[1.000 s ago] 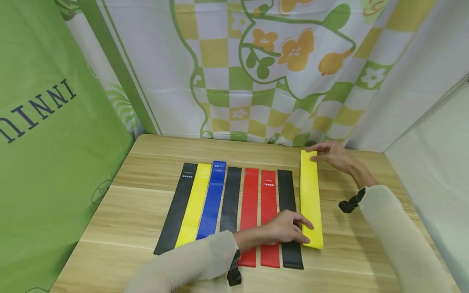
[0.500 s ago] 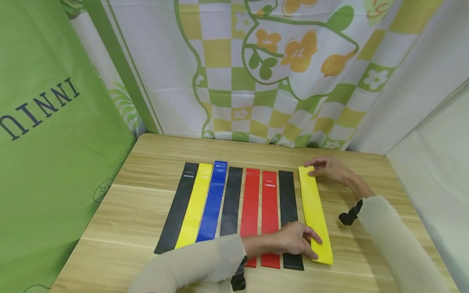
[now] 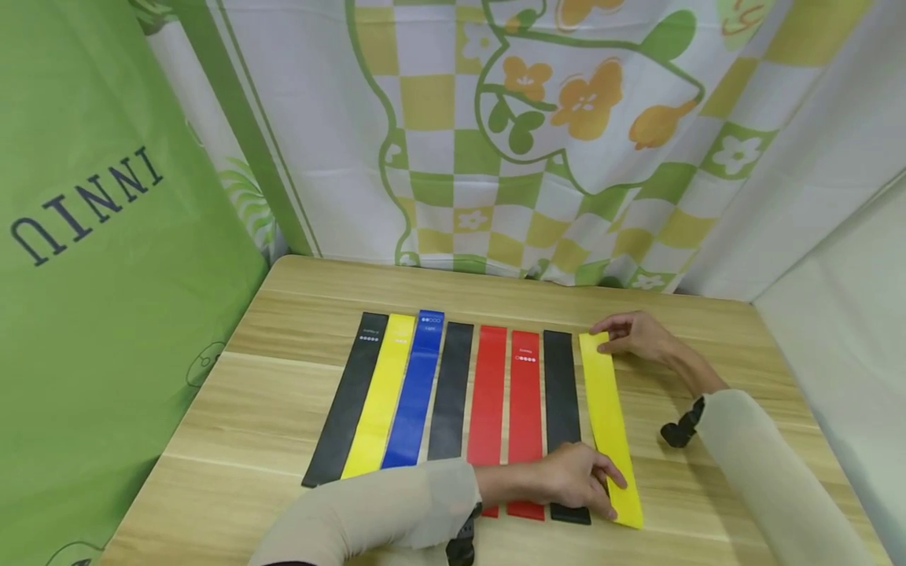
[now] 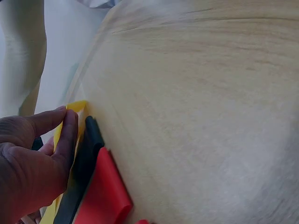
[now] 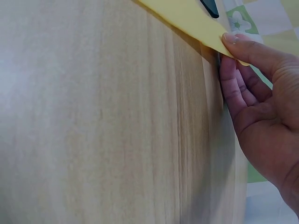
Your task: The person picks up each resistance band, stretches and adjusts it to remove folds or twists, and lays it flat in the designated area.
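Note:
A yellow resistance band (image 3: 610, 417) lies stretched lengthwise at the right end of a row of flat bands. Near its lower end my left hand (image 3: 576, 475) pinches it between thumb and fingers, also seen in the left wrist view, where the yellow band (image 4: 78, 106) sits in the fingers. At the far end my right hand (image 3: 637, 336) pinches the band's corner; in the right wrist view the thumb lies over the yellow band (image 5: 191, 25) with fingers beneath. Directly left of it lies a black band (image 3: 561, 385), close to the yellow one.
Further left on the wooden table (image 3: 233, 409) lie a red band (image 3: 525, 393), another red band (image 3: 488, 393), a dark band (image 3: 451, 393), a blue band (image 3: 414, 393), a second yellow band (image 3: 378, 401) and a black band (image 3: 345, 401). A patterned curtain (image 3: 439, 102) hangs behind.
The right-hand yellow band has come down toward the table and nearer to me, both hands holding its ends throughout. Its lower end has shifted slightly right. The other bands stay in place.

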`<move>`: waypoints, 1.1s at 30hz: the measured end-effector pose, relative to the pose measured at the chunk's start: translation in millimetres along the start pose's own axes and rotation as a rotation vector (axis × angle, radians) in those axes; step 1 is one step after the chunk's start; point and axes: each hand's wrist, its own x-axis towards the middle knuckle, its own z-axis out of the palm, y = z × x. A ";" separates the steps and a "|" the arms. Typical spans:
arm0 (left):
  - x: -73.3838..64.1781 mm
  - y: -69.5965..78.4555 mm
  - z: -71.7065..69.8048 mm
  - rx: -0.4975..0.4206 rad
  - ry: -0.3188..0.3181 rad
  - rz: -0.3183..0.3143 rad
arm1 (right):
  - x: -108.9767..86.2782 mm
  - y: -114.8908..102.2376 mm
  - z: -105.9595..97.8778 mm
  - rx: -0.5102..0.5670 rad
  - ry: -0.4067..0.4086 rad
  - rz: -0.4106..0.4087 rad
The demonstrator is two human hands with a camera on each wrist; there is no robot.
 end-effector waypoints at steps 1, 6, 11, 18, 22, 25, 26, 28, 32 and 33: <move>-0.6 -0.9 0.4 -0.003 -0.002 0.004 | -0.6 -0.4 0.2 0.005 0.000 -0.002; -3.6 -1.3 0.5 0.019 -0.003 0.019 | -1.8 -0.7 1.7 0.026 0.000 -0.015; -5.6 2.2 -0.3 0.043 -0.008 0.011 | -3.1 -0.7 3.0 0.050 0.003 -0.021; -5.9 4.7 -0.8 0.136 -0.031 0.035 | -6.0 -1.9 5.9 0.045 0.003 -0.050; -6.5 5.7 -3.7 0.190 -0.068 0.049 | -6.6 -1.2 8.2 0.018 0.012 -0.094; -7.7 6.7 -5.7 0.203 -0.100 0.035 | -8.2 -1.6 9.9 0.006 0.020 -0.120; -8.5 7.4 -6.3 0.219 -0.111 0.032 | -9.0 -2.1 10.4 0.000 0.026 -0.128; -10.3 8.5 -8.0 0.258 -0.128 0.034 | -10.4 -2.9 10.8 -0.020 0.040 -0.139; -16.4 11.7 -17.3 0.261 -0.146 0.086 | -13.1 -3.6 10.6 -0.081 0.083 -0.166; -18.1 12.6 -21.4 0.253 -0.143 0.109 | -14.1 -3.4 10.0 -0.098 0.094 -0.170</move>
